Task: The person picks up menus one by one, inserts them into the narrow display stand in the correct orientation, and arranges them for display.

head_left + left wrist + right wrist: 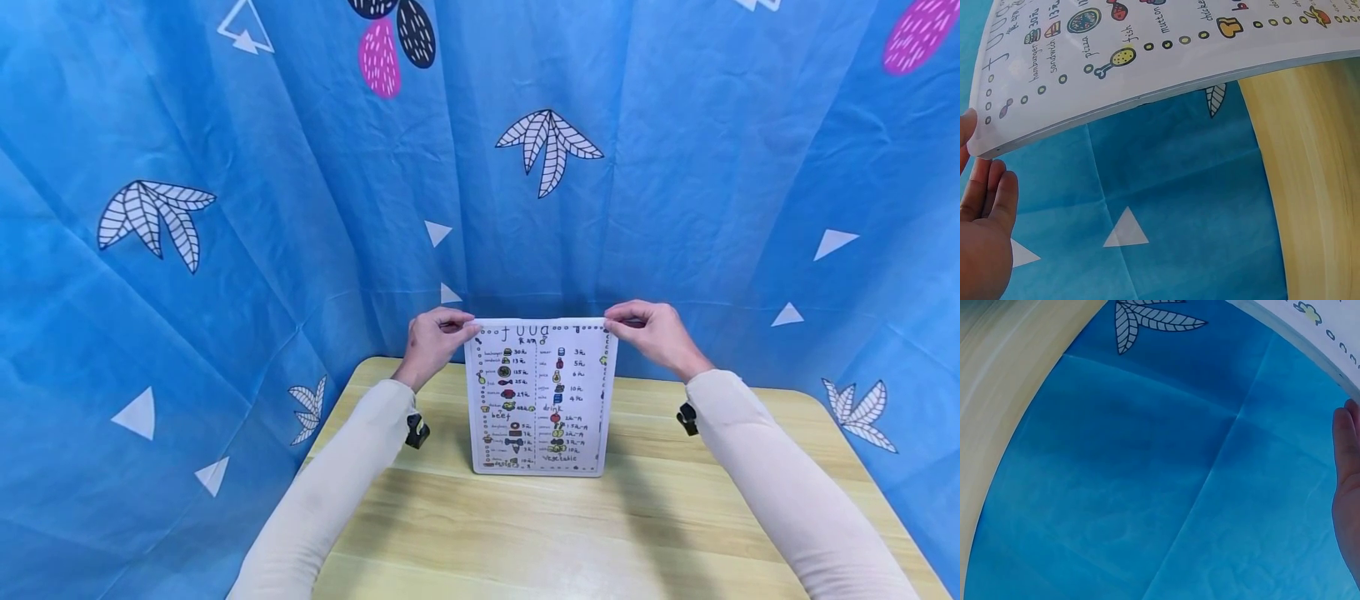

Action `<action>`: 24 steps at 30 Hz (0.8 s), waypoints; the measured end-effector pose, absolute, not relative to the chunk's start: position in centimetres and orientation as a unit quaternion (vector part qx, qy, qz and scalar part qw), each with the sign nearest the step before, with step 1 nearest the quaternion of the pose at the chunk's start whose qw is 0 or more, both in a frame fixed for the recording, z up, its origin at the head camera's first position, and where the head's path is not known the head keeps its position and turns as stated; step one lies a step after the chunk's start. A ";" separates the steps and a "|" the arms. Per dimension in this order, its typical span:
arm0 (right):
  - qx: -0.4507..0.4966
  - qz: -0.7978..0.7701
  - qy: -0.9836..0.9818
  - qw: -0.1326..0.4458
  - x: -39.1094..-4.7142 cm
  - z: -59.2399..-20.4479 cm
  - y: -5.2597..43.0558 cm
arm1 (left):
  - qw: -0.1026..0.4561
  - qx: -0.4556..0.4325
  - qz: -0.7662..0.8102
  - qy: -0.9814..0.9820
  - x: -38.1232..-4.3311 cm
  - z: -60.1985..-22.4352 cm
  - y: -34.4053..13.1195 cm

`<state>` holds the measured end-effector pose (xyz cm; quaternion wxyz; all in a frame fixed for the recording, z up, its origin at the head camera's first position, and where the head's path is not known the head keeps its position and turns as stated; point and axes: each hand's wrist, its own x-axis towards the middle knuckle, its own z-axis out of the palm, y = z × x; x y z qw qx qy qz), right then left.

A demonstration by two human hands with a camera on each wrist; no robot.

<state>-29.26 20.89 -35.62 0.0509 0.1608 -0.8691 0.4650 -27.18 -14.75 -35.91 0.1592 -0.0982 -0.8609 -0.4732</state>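
An upright white menu board point(542, 433) faces me, its lower edge at the wooden table. Handwritten food names, small coloured drawings and prices cover it in two columns. My left hand point(433, 343) pinches its upper left corner between thumb and fingers. At the upper right corner, my right hand point(654, 333) pinches it the same way. In the left wrist view, the thumb lies on the printed face of the board point(1166, 59) and the other fingers are behind it. The right wrist view catches only part of the right hand point(1349, 469) beside the board's edge point(1310, 347).
The light wooden table point(525, 533) has rounded far corners. A blue cloth point(675, 167) with leaf and triangle prints hangs behind and along both sides of it. Dark wrist cameras point(417, 429) sit at both cuffs. Shadows of the arms fall across the tabletop.
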 end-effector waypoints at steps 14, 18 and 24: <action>0.160 0.470 -0.866 0.054 -28.8 -36.0 21.3 | 0.158 -0.093 -0.474 -0.861 -27.0 -36.3 -14.5; 0.165 0.470 -0.865 0.061 -28.8 -36.2 21.3 | 0.158 -0.093 -0.472 -0.862 -26.9 -36.4 -14.5; 0.181 0.442 -0.876 0.067 -28.6 -35.9 21.5 | 0.141 -0.095 -0.432 -0.886 -26.5 -36.1 -14.8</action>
